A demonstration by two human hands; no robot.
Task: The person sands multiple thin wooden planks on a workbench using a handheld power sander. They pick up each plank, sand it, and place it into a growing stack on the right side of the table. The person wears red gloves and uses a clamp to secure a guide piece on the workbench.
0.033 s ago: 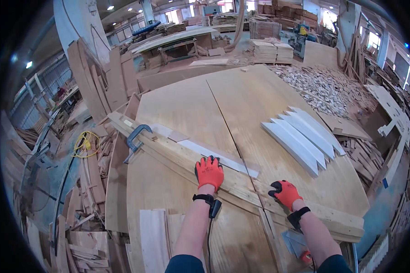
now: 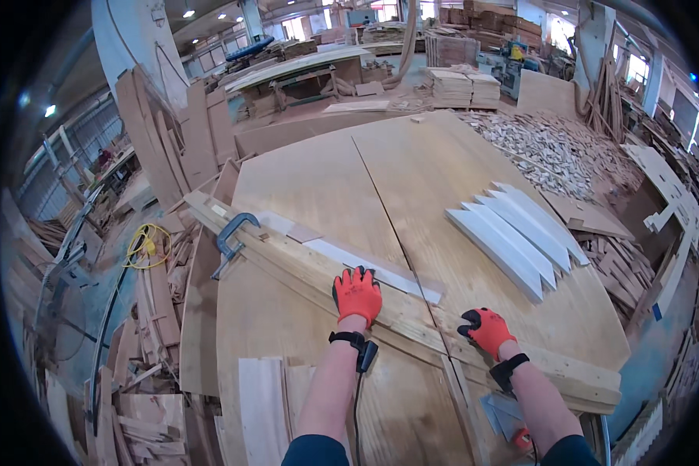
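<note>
My left hand (image 2: pixel 357 297), in a red glove with black fingertips, lies on a long wooden beam (image 2: pixel 295 262) that crosses the table diagonally. Its fingers are stretched and slightly apart, with the tips at the beam's far edge beside a white strip (image 2: pixel 365 264). Farther right along the beam is my right hand (image 2: pixel 489 332), gloved alike. Its fingers are curled in near the thumb; what they hold, if anything, is hidden. A blue C-clamp (image 2: pixel 231 239) grips the beam's left end. Several white strips with pointed ends (image 2: pixel 512 237) lie together on the right.
The plywood tabletop (image 2: pixel 303 179) has a dark seam across it. Pale boards (image 2: pixel 260 404) lie at the near left, and a grey triangular piece (image 2: pixel 505 415) near my right forearm. Offcuts (image 2: pixel 547 151) are heaped beyond the table. A yellow cable (image 2: pixel 146 245) hangs at the left.
</note>
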